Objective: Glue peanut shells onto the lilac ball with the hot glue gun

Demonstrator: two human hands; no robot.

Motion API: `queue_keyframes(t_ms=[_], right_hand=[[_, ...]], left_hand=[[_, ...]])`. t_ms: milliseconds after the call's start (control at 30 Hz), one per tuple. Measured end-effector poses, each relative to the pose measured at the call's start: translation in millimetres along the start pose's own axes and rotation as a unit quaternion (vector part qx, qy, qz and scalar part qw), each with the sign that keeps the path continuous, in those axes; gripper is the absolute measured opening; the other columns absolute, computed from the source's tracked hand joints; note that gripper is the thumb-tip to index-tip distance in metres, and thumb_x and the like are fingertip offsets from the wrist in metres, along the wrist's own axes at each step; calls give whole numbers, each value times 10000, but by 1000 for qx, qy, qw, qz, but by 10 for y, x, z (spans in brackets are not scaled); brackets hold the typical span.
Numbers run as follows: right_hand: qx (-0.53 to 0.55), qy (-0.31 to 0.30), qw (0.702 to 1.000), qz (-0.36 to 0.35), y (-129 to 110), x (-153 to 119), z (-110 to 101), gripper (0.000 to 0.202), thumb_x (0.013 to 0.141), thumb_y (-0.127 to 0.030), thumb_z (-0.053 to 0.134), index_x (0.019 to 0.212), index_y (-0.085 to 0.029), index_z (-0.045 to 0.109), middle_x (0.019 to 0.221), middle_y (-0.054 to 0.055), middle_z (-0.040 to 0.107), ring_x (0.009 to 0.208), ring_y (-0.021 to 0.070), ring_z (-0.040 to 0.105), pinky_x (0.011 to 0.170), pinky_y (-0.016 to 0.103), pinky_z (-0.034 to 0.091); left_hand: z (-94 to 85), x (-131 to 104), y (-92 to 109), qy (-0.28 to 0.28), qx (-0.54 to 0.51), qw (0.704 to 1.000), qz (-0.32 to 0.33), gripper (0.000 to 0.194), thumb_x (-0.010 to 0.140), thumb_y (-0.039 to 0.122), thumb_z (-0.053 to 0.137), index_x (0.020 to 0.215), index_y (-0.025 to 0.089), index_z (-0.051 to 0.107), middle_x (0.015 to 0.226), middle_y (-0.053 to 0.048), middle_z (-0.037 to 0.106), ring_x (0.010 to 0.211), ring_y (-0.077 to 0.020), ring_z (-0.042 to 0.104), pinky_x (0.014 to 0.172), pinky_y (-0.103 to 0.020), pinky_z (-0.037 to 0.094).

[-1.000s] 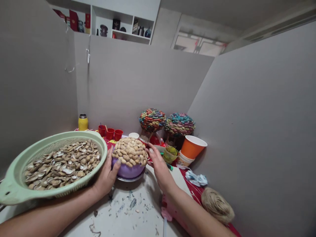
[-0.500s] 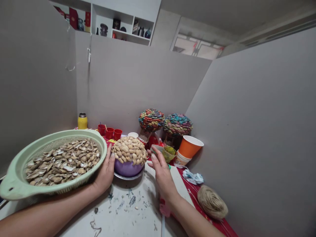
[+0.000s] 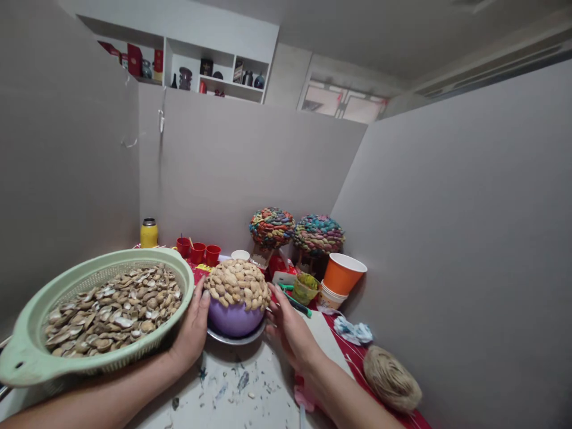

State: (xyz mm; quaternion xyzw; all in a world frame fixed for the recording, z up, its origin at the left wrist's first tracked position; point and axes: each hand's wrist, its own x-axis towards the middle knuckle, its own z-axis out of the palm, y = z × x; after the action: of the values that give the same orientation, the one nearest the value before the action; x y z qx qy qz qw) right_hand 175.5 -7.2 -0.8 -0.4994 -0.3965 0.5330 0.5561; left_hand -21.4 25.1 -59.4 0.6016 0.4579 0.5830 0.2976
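Note:
A purple balloon (image 3: 236, 320), its top covered with peanut shells (image 3: 239, 283), rests in a shallow metal dish (image 3: 248, 339) on the white board. My left hand (image 3: 193, 325) lies along its left side, fingers stretched out and touching or nearly touching the shells. On the other side, my right hand (image 3: 289, 330) has its fingers extended by the balloon's right edge; whether they touch cannot be made out. Close by my left forearm stands a green plastic colander (image 3: 181, 265) filled with loose peanut shells (image 3: 116, 310).
Behind are red cups (image 3: 197, 253), a yellow bottle (image 3: 149, 233) and two colourful shell-covered domes (image 3: 271, 228) (image 3: 319, 234). To the right stand an orange paper bucket (image 3: 343, 274), a crumpled cloth (image 3: 353, 330) and a ball of twine (image 3: 391, 379). Grey partitions (image 3: 241, 161) enclose the table.
My right hand has moved left, closer to the balloon's side. The left hand stays beside it. The camera view has tilted up slightly, so things sit lower in the picture.

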Motion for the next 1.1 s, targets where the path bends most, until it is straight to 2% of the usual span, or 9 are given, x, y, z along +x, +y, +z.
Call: queue_keyframes(t_ms=[100,233,367,567,667,800,933,1033,1100], right_hand=[[12,6,1000,14,-43,-148,-6,607,858,-671,510,1362,-332,522,1336,46,615,1212,277,547,908,434,471],[48,16,998,24,-38,-317,-58,595,853,-652,546,1368,-355,512,1354,23,598,1239,252,520,939,396,450],[73,5,997,33,-3,-438,-101,589,859,-631,569,1388,-389,477,1417,-9,537,1268,225,496,972,368,429],[5,17,999,41,2,-515,-168,712,812,-705,575,1434,-400,409,1440,22,513,1298,265,467,973,405,418],[-23,14,999,30,27,-529,-261,695,814,-707,575,1424,-418,409,1419,34,534,1321,270,449,995,422,398],[-57,15,998,0,58,-582,-390,651,819,-708,563,1394,-425,450,1441,57,512,1328,303,447,1034,496,353],[-106,41,992,-62,-4,-615,-451,629,830,-695,553,1387,-412,477,1474,46,476,1365,305,399,1073,517,323],[-194,54,969,-144,-92,-515,-442,607,878,-670,495,1407,-373,471,1497,31,447,1399,273,342,1140,503,226],[-238,53,950,-193,-144,-373,-406,662,891,-681,447,1432,-299,455,1505,59,432,1412,258,317,1167,484,171]], left_hand=[[16,-43,78,-20,-10,998,-58,634,962,578,278,1443,182,394,1582,-105,290,1491,-214,146,1216,-444,41],[30,-105,145,-42,-33,995,-88,649,952,586,300,1434,163,399,1568,-118,320,1481,-219,190,1219,-429,79],[22,-95,151,-53,-29,995,-81,647,953,569,308,1434,147,399,1561,-131,331,1472,-225,222,1218,-429,99],[2,-45,175,-42,-21,997,-64,631,965,543,282,1454,155,378,1562,-115,334,1473,-221,220,1220,-424,94],[-14,-43,203,-33,-19,998,-55,601,969,541,280,1444,193,399,1559,-87,349,1477,-216,207,1220,-423,96],[-41,-74,251,-19,4,1000,-9,599,978,543,273,1469,211,360,1584,-70,296,1489,-187,153,1222,-417,32],[-50,-142,326,-38,13,999,5,614,973,549,284,1491,222,320,1590,-78,280,1490,-208,152,1221,-456,44],[-56,-184,394,-68,29,997,7,660,963,560,309,1515,201,264,1598,-96,254,1490,-226,145,1219,-470,44],[-67,-200,434,-82,47,995,25,687,959,559,321,1530,190,216,1610,-99,214,1495,-228,117,1218,-471,33]])
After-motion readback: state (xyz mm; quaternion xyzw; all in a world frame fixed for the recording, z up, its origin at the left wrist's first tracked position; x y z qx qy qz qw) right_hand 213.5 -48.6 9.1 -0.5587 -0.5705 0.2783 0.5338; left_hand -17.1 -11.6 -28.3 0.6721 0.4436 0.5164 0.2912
